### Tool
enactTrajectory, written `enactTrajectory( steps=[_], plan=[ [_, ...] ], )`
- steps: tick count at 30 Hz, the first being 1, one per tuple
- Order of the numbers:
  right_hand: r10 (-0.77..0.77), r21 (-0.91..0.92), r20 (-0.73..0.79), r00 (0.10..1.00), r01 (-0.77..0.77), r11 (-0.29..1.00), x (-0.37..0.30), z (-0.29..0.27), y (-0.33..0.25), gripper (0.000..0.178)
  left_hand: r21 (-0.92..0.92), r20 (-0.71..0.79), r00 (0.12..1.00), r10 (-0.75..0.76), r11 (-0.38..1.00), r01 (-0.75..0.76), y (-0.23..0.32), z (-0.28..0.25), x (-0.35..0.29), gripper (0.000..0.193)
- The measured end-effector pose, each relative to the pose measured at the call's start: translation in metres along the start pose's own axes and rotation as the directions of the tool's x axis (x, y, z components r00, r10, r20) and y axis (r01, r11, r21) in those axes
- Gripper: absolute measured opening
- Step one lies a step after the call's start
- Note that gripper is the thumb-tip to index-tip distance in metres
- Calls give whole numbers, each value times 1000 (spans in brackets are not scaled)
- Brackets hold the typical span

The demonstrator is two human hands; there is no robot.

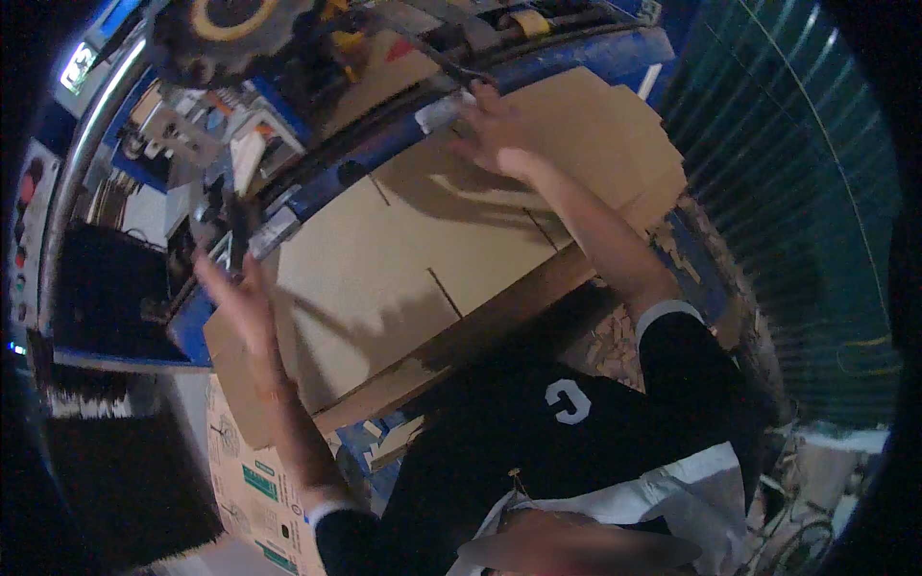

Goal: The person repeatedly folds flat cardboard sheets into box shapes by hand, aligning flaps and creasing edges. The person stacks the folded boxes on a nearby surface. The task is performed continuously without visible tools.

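A brown cardboard sheet (403,250) with several dark slots cut into it lies before me, tilted against the blue machine edge. Over its left end is my left hand (242,302), fingers apart, next to a dark upright metal part (237,226) and a light metal guide block (274,230). I cannot tell whether its fingertips touch them. My right hand (495,134) reaches to the sheet's far edge with its fingers spread, beside another pale guide block (442,113). Nothing shows in its grasp; both hands cast shadows on the cardboard.
A large dark toothed wheel (230,34) stands at the far left of the machine. Green corrugated metal (788,192) rises on the right. Cardboard scraps (615,346) lie below the sheet, and a printed carton (254,480) stands at the lower left.
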State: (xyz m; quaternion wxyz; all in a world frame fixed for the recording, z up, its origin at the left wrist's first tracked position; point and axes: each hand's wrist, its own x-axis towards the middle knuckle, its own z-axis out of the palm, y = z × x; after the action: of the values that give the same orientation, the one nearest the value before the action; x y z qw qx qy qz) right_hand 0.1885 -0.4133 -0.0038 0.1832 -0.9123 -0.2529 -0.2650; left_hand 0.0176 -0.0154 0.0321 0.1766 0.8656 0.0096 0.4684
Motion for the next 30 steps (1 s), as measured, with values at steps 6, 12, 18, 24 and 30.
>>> enactTrajectory(
  steps=[6, 12, 18, 24, 30],
  plan=[
    [642, 142, -525, 559, -686, 714, -154, -79, 94, 80, 651, -277, 603, -748, 316, 691, -40, -125, -178, 65],
    [862, 97, -196, 467, -866, 491, -201, -49, 151, 90, 378, -415, 332, -847, 171, 910, -62, -99, -216, 97],
    [842, 334, -340, 418, -783, 524, -176, -61, 145, 87, 184, -425, 410, -807, 366, 912, -31, -123, -168, 107],
    [736, 439, -423, 528, -591, 677, -114, -111, 132, 79, -298, -366, 439, -821, 550, 780, 5, -125, -127, 86],
    [737, 886, -400, 544, 23, 464, -70, -143, 68, 63, -710, -213, 391, -895, 417, 568, -18, -124, -144, 48]
  ],
)
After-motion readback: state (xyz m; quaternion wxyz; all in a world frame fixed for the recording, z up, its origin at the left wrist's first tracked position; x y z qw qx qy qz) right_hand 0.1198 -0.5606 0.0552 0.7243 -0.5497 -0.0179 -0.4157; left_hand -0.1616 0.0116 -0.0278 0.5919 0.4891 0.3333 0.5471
